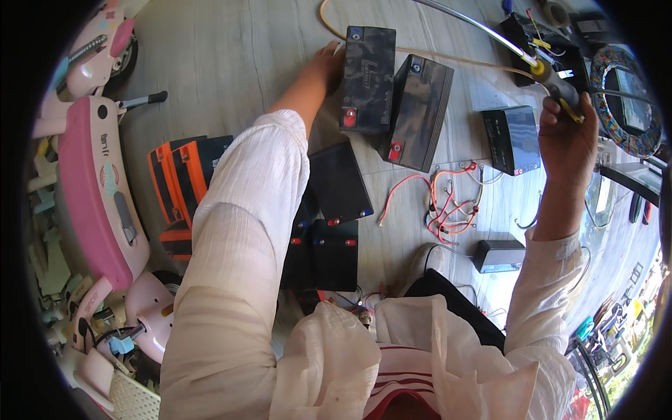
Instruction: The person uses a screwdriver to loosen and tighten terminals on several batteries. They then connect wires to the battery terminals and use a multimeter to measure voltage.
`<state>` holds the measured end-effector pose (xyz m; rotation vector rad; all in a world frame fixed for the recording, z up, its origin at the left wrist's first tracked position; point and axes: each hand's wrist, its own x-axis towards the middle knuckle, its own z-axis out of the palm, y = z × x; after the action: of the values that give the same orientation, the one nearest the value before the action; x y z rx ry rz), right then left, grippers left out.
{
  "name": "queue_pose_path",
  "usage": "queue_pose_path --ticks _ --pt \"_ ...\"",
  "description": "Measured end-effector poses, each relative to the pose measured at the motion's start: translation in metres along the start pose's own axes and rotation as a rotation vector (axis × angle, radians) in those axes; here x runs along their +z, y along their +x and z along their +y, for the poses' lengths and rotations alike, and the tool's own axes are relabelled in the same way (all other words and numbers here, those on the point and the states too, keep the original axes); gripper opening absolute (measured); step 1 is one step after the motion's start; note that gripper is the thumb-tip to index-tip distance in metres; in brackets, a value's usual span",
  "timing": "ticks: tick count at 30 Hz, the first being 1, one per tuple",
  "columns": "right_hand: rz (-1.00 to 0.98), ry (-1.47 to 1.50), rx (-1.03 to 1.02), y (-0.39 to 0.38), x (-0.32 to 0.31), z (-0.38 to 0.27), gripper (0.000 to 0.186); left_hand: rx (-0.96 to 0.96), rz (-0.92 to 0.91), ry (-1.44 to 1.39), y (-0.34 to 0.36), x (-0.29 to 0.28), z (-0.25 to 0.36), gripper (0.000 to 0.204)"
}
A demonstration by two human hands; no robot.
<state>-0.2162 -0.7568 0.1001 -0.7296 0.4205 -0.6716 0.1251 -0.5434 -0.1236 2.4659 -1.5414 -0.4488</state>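
Observation:
My left hand [323, 70] is at the left side of a standing black battery [369, 80] and holds against it. Its fingers are bent and partly hidden by the battery. A second dusty black battery [420, 112] leans close on the right, tilted; both have a red and a blue terminal on top. Raised at the right, my right hand [568, 136] is closed round the black and yellow handle of a long screwdriver [556, 84]. Its bright metal shaft runs up and left, out of view, above the batteries.
More black batteries [339, 182] sit under my left forearm, beside orange-and-black ones [178, 178]. Red and black wires [451, 206] lie on the floor near a single black battery [509, 140]. A pink-and-white scooter [98, 189] lines the left; a colourful ring-shaped roll [626, 101] lies far right.

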Motion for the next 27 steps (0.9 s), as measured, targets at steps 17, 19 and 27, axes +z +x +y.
queue_pose_path --ticks 17,19,27 --pt "0.048 -0.063 0.0 -0.001 -0.01 -0.001 0.025 -0.12 0.161 0.043 -0.072 0.029 -0.001 0.016" --pt "0.033 -0.084 -0.006 -0.008 -0.006 -0.004 0.026 -0.285 0.172 -0.235 -0.088 0.011 0.017 0.016" --pt "0.107 -0.074 -0.034 -0.07 0.052 -0.019 0.024 -0.237 0.184 -1.884 -0.211 -0.197 0.122 0.017"
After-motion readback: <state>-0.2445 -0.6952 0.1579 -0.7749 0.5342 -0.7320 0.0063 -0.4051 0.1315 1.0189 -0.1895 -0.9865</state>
